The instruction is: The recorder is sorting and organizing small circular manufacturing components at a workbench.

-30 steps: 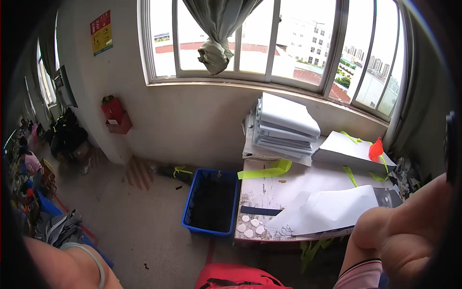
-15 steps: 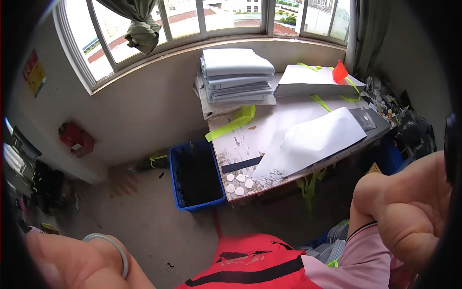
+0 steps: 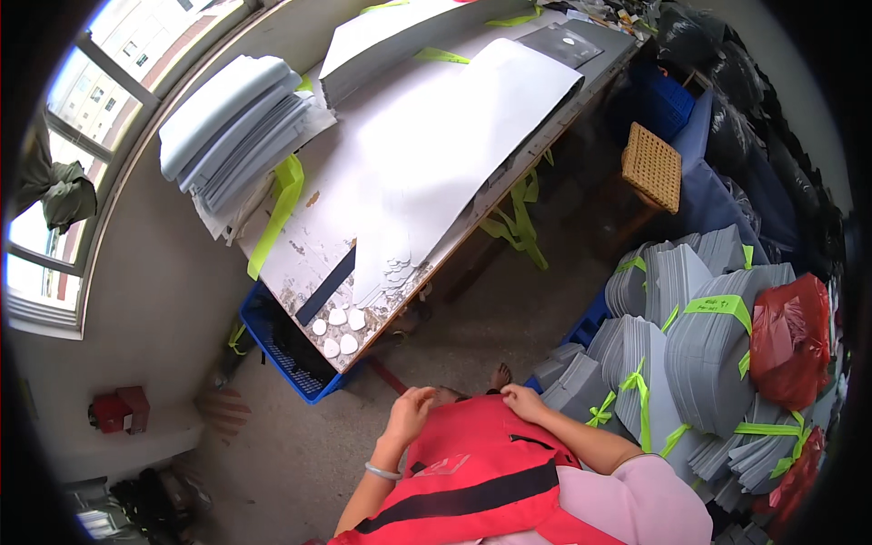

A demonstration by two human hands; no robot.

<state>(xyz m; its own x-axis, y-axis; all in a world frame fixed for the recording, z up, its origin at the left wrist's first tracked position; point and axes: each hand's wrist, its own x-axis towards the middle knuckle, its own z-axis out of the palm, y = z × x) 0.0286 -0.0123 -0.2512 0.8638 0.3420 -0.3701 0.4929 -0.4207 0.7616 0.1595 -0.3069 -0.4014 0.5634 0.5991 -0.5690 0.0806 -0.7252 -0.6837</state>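
My left hand point(image 3: 411, 413), with a pale bracelet on its wrist, is curled at the left edge of the red apron point(image 3: 472, 440) I wear. On the apron's other edge my right hand point(image 3: 521, 401) is closed, its fingers bent against the cloth. Both hands seem to pinch the apron; the fingertips are partly hidden. Beyond them stands a worn table point(image 3: 300, 241) bearing a large white sheet point(image 3: 445, 150), a dark strip point(image 3: 329, 283) and several small white rounded pieces point(image 3: 332, 347) at its near corner.
A folded pile of pale sheets point(image 3: 241, 136) stands at the table's left end, above a blue crate point(image 3: 304, 380). To my right are bundles of grey cut pieces point(image 3: 708, 363) with yellow-green ties, a red plastic bag point(image 3: 790, 341) and a woven stool point(image 3: 652, 166).
My hands have come from the near sides, close to the camera, down to the apron. The view has swung right and down, bringing the grey bundles and stool into sight.
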